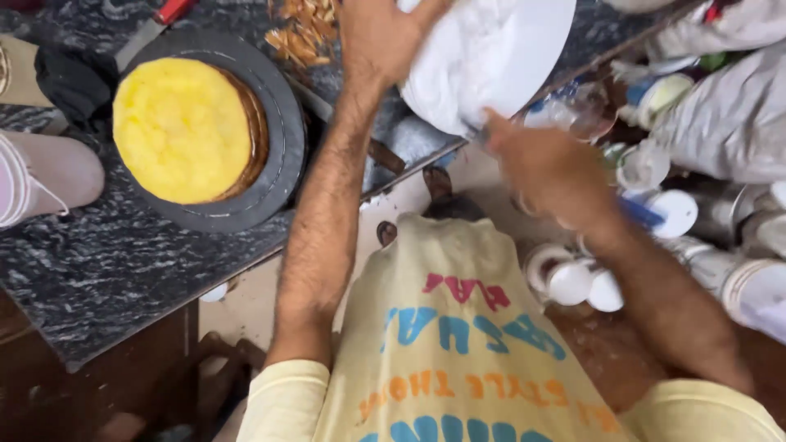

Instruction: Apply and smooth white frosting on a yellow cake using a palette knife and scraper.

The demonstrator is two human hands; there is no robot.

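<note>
gripping the white bowl [491, 57] at the counter edge [426, 164], both hands: left [385, 37] on its rim, right [536, 164] beneath.

— What is sitting in the hands right now?

— A white bowl [499, 57], round and wide, is leaning steeply on its side at the counter's [106, 262] right edge, its mouth tipping toward the person. White cream is coating the inside in thick, uneven smears.

— And how is it being gripped?

— The left hand [385, 37] is clasping the upper rim, fingers curling over the top. The right hand [544, 168] is working at the lower rim, pressing a small tool with a blue handle [643, 214] against the edge; its working end is too blurred to make out.
</note>
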